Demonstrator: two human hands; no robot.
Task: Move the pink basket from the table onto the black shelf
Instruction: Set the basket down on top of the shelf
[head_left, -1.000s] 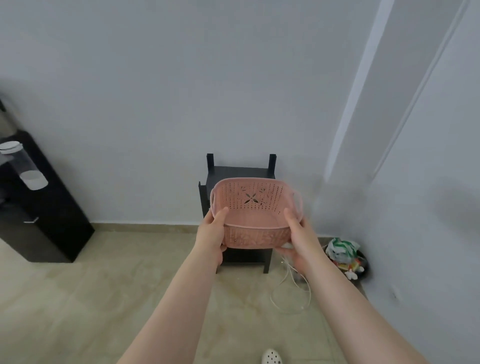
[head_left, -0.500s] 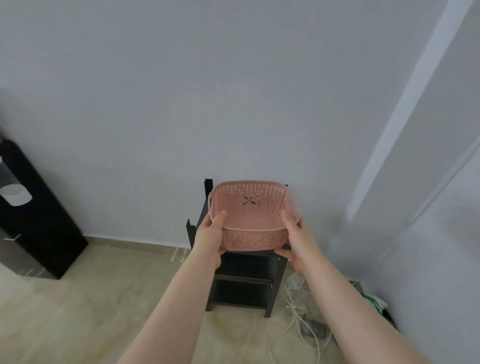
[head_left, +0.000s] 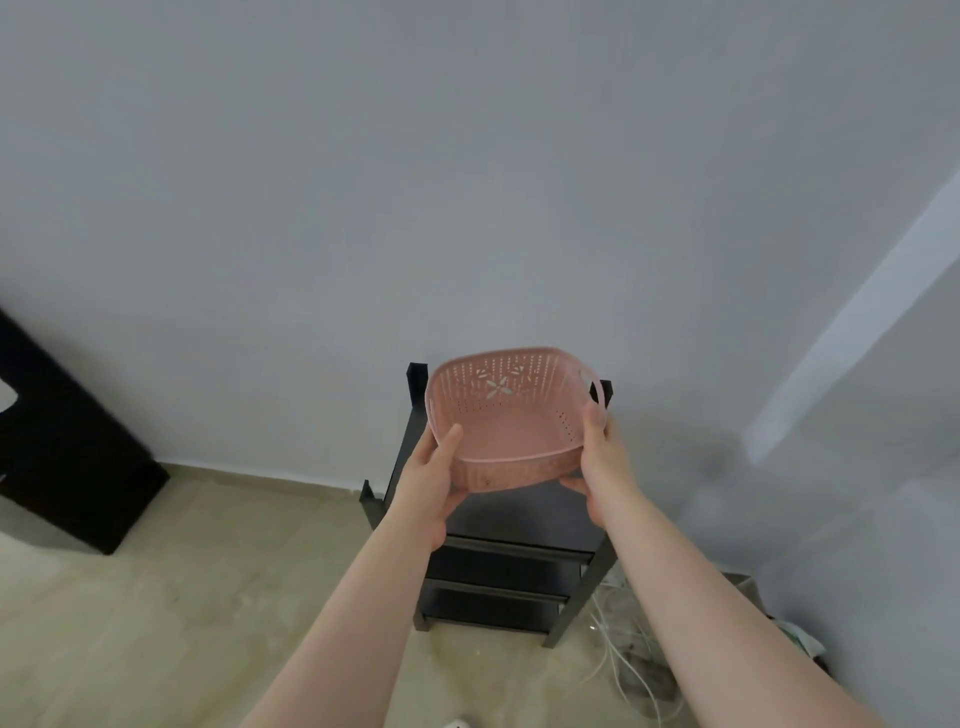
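The pink basket (head_left: 511, 415) is a perforated plastic tub with a flower cut-out and side handles, empty inside. I hold it in the air with both hands, tilted a little toward me. My left hand (head_left: 428, 480) grips its near left rim, thumb inside. My right hand (head_left: 597, 452) grips its right side, just below the handle. The basket hangs just above the top of the black shelf (head_left: 519, 525), a small tiered rack standing against the grey wall. The basket hides much of the shelf's top.
A black cabinet (head_left: 67, 457) stands at the left against the wall. White cables (head_left: 623, 654) lie on the beige floor right of the shelf. A grey wall (head_left: 857, 467) closes in on the right, with a bag (head_left: 800, 639) at its foot.
I have walked closer to the shelf, which now looks larger and nearer. The basket, held by both hands throughout, has moved over the shelf top and tilted toward me.
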